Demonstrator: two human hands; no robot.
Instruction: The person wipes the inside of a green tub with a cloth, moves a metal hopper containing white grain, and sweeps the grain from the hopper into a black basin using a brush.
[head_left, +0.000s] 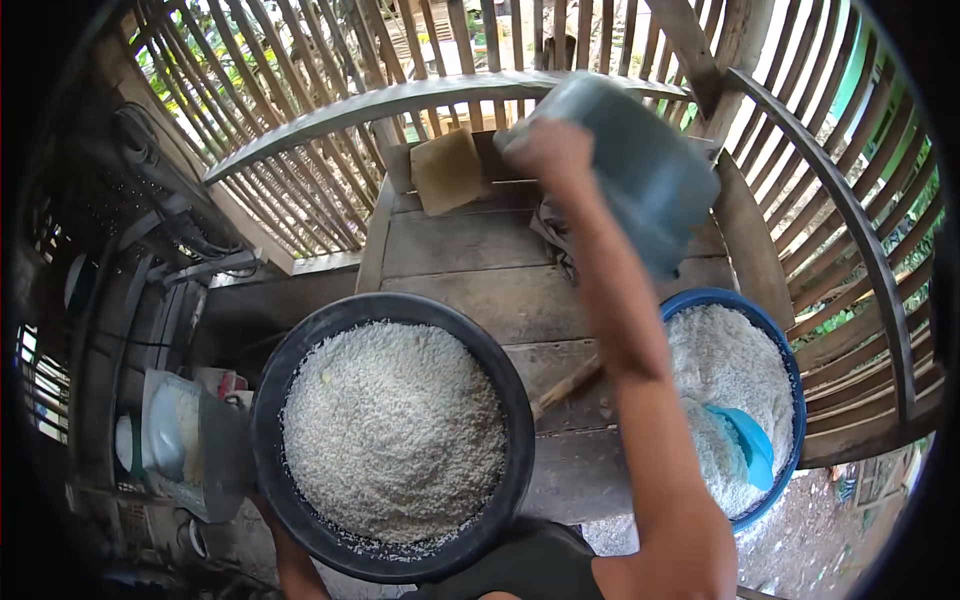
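Observation:
My right hand, blurred by motion, is closed on one end of a dark grey-green plastic container, held tilted over the far side of the wooden table. Nearer me stands a black basin heaped with white rice-like grains. My left forearm runs up behind the basin's left rim, and that hand's fingers are hidden. Beside the basin on the left is a clear plastic container with pale contents. A blue basin on the right holds more white grain and a light-blue scoop.
The plank table has raised edge boards, with a tan block-like piece at its far left corner. A wooden stick lies between the basins. Slatted railings curve around. A dark shelf with coiled cable stands left.

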